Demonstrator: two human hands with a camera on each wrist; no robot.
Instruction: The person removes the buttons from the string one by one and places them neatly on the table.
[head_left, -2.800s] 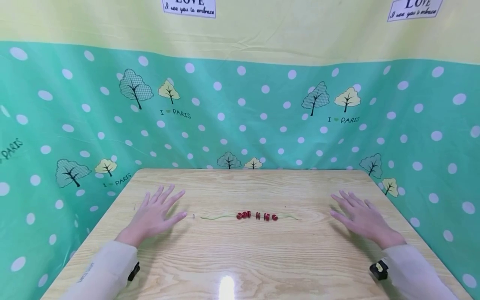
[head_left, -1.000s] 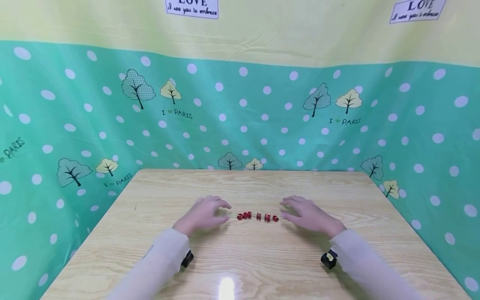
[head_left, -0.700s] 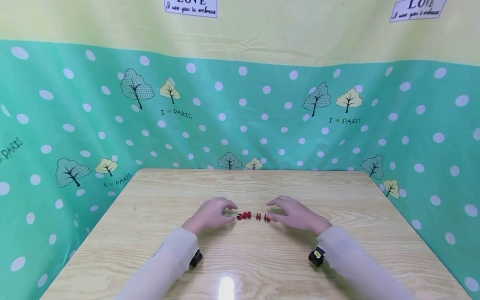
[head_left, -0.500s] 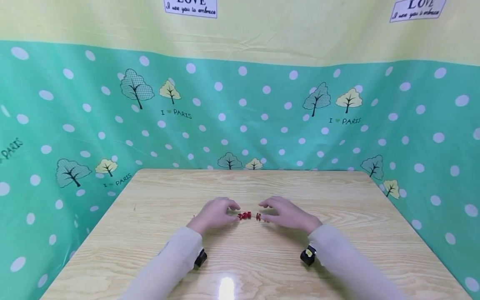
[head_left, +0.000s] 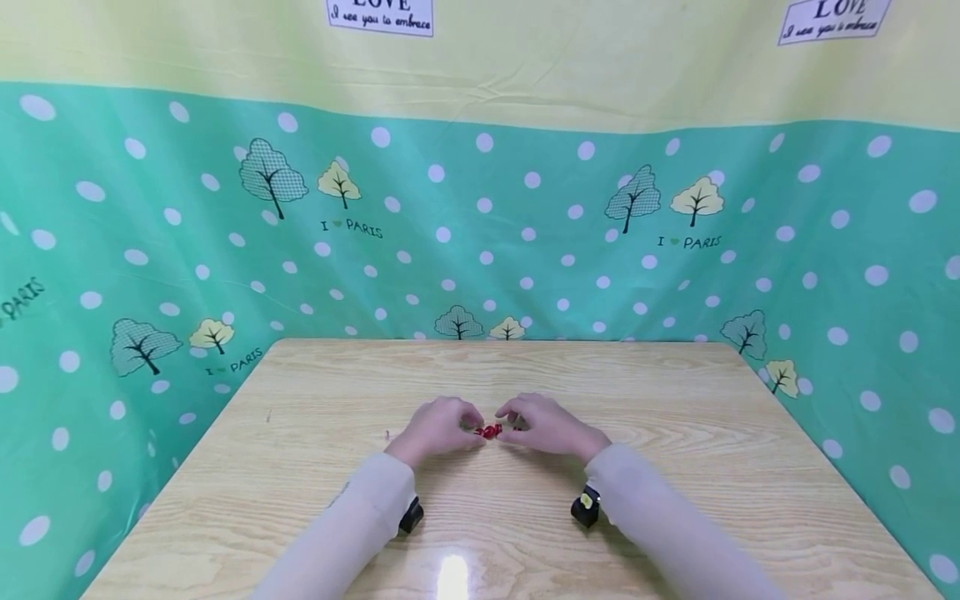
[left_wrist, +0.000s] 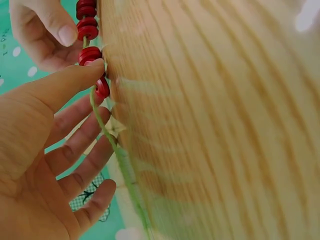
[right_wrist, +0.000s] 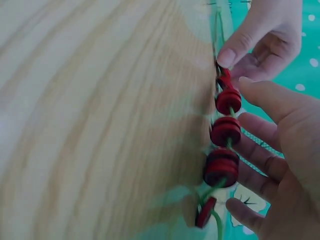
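Several small red discs (head_left: 491,432), threaded on a thin green cord (left_wrist: 124,170), lie in a row at the middle of the table. My left hand (head_left: 438,427) bends around the left end of the row. Its thumb and index finger stand on either side of the end discs, with a gap showing between the tips. Over the right part of the row is my right hand (head_left: 546,423), thumb near the discs and fingers spread loosely behind them. In the right wrist view, one disc (right_wrist: 205,212) hangs tilted at the near end. Most right-side discs are hidden in the head view.
The wooden table (head_left: 480,371) reaches to a green, dotted curtain (head_left: 517,208) at the back and sides. A tiny speck (head_left: 387,434) lies left of my left hand. Black wrist devices (head_left: 587,507) sit at both cuffs.
Both hands came in from the sides to the discs. Over the last half second, my right hand slid further left over the right discs, while my left hand shifted slightly right.
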